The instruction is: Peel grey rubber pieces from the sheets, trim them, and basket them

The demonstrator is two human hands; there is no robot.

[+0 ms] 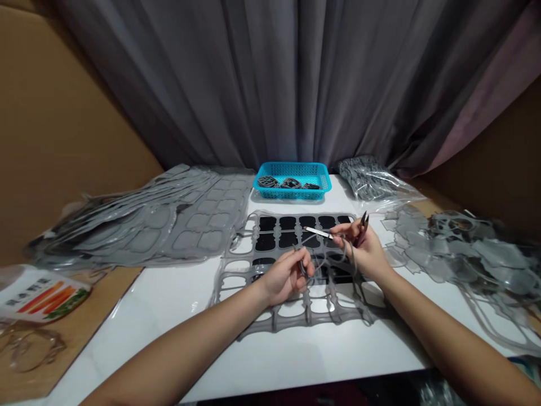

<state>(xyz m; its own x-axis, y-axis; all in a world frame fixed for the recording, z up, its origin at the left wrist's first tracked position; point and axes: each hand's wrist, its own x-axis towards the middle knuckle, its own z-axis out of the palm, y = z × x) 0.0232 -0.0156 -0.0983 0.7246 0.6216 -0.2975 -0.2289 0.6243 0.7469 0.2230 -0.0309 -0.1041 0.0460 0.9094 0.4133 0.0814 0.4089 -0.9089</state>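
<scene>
My left hand (289,276) is closed, fingertips pinched on a thin grey rubbery frame strip (322,260) that loops across to my right hand. My right hand (364,248) is closed around a tool with two dark pointed tips (364,217), like tweezers or small snips. A slim white stick-like piece (319,232) sticks out leftward from the same fingers; whether it belongs to that tool I cannot tell. Both hands hover over a grey moulded sheet (264,324) with rows of rounded openings. Black panels (288,241) show in its upper rows.
Behind the sheet stands a blue basket (291,194) holding several patterned dark pieces. Stacked grey sheets (203,225) lie left, and a plastic bag (372,180) of grey pieces lies back right. Grey scraps (486,254) pile up right. A printed packet (46,293) lies on cardboard at left.
</scene>
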